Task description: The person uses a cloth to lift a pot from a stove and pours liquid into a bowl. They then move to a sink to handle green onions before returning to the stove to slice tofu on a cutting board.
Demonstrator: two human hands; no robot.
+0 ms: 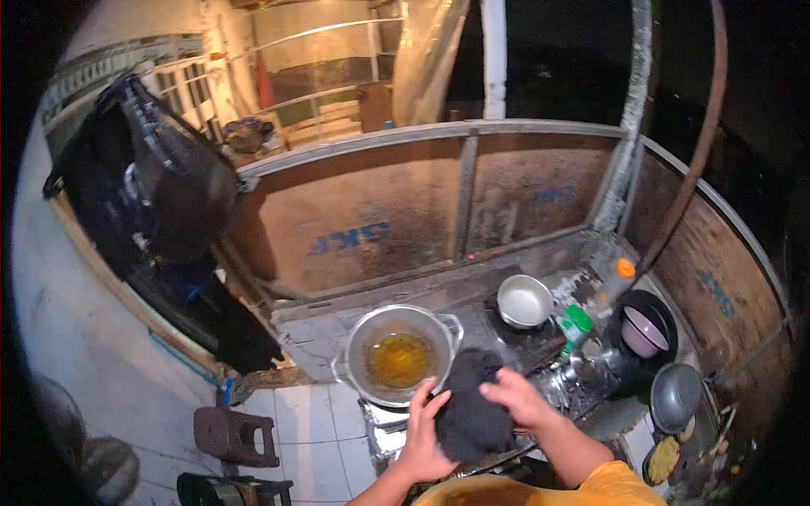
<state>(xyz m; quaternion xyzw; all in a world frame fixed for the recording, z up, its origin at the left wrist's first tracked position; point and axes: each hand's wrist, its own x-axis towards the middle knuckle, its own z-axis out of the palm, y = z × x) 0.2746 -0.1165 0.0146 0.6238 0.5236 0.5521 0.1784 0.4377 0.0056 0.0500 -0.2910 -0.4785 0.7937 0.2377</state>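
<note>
In front of me, both hands are on a dark black bundle (474,406) that looks like soft cloth; its exact kind is hard to make out. My left hand (427,434) grips its left side, with the thumb and fingers near the pot. On the upper right side, my right hand (516,400) has its fingers curled against it. Just beyond my left hand sits a large two-handled metal pot (359,337) with yellowish liquid (399,361) in the bottom. The bundle hides part of the stove top.
A small light metal pot (525,301) stands farther back. To the right are a green packet (575,325), an orange-capped bottle (620,274), a pinkish bowl (644,331) and a grey pan (675,396). A brown stool (234,436) stands left; wooden panels (363,219) enclose the counter.
</note>
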